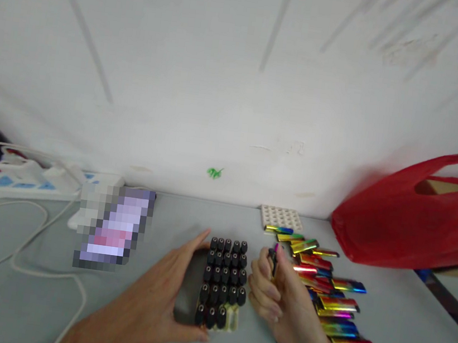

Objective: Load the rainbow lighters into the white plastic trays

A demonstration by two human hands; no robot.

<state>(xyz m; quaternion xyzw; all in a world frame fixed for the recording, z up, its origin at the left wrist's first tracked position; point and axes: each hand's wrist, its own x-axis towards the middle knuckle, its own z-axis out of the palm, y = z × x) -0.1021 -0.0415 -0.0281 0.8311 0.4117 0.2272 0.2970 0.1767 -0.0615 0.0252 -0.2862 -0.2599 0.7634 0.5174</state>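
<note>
Black pieces with small round metal-rimmed holes (225,275) stand in rows in a pale tray (231,319), with uncovered slots at its near right corner. My left hand (154,291) is around the tray's left side, thumb at the near edge and fingers at the far left corner. Right of the tray, my right hand (281,291) is closed around a small dark item (272,254), mostly hidden by the fingers. Shiny multicoloured metallic cases (339,328) lie in a loose pile beside and behind my right hand.
A white tray with holes (281,218) lies by the wall. At the right stands a red bag (399,222). On the left are a phone with a blurred screen (115,230), a white power strip (25,184) and loose white cables (42,226).
</note>
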